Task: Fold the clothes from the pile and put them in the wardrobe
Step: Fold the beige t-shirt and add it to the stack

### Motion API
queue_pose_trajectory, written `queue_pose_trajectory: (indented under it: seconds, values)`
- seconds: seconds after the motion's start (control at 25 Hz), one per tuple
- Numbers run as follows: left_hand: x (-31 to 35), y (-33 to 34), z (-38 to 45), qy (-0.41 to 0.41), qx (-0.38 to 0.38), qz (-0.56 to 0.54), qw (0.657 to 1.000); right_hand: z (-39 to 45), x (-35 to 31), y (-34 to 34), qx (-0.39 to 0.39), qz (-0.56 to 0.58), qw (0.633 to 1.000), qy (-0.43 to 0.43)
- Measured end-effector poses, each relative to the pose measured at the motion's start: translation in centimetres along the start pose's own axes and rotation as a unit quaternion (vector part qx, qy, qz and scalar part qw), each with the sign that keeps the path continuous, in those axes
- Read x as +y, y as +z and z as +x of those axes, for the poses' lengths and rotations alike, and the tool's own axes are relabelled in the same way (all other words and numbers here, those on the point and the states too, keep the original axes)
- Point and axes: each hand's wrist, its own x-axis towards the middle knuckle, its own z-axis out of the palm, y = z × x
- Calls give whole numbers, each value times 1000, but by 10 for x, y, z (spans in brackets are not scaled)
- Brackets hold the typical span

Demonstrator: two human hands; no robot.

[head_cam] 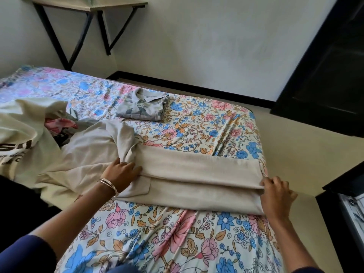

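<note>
Clothes pile (29, 123) waits unfolded at nine o'clock on the bed (177, 233). Left hand (122, 171) presses flat-fingered on the half-folded beige garment (197, 174) at centre; one folded shirt (142, 107) lies at twelve; right hand (275, 192) pinches the garment's end at three.

matt beige cloth garment (197, 174), floral cotton bedsheet (197, 125)

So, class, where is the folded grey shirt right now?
In the head view the grey shirt lies folded on the bed, towards its far edge, beyond the beige garment and right of the clothes pile.
</note>
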Motion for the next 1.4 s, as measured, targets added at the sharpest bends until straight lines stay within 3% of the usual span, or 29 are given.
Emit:
queue_pose_trajectory:
  seconds: [0.08, 0.12, 0.2, 0.28, 0.36, 0.48, 0.6, 0.68, 0.72, 0.8, 0.88, 0.96, 1.04, 1.12, 1.2, 1.24, 1.28, 1.4]
  values:
    - [3, -6, -2, -70, -85, -30, 993, -8, -10, -4, -98, -65, 992, 40]
    - [4, -8, -1, -136, -109, -65, 983, -12, -19, -7, -92, -67, 992, 48]
    - [4, -16, 5, -282, -97, -158, 941, -15, -51, -12, -17, 34, 999, 30]
    - [0, -19, 15, -390, -52, -215, 894, -18, -106, -19, -19, 227, 972, -49]
    - [-2, -19, 28, -459, -42, -244, 853, -21, -169, -30, -112, 426, 888, -135]
    - [-7, -15, 44, -490, -82, -271, 824, -20, -265, -29, -229, 538, 798, -149]
    - [-12, -17, 40, -480, 25, -316, 818, -11, -345, -19, -336, 634, 696, -7]
    - [-12, -23, 26, -435, 114, -376, 810, 1, -371, -22, -389, 682, 615, 69]
    - [-13, -25, 18, -410, 122, -424, 798, 6, -378, -27, -412, 687, 593, 88]
    - [-23, -28, 7, -377, 69, -582, 717, 15, -386, -36, -400, 718, 556, 128]
    - [-43, -27, 1, -399, 32, -698, 594, 17, -394, -45, -318, 785, 521, 106]
    - [-69, -23, -1, -484, 84, -723, 485, 12, -395, -60, -261, 797, 544, -5]
    - [-99, -22, -2, -562, 150, -729, 362, -4, -386, -73, -289, 759, 554, -185]
    - [-129, -20, -6, -601, 160, -718, 312, -23, -377, -82, -357, 641, 584, -348]
    - [-152, -13, -12, -614, 115, -717, 309, -41, -374, -71, -382, 522, 620, -444]
    - [-159, -10, -15, -614, 93, -712, 327, -48, -375, -64, -374, 494, 633, -464]
    - [-163, -6, -15, -616, 63, -687, 380, -54, -375, -57, -358, 488, 644, -468]
    - [-168, 0, -7, -594, -7, -509, 623, -65, -375, -47, -342, 540, 643, -421]
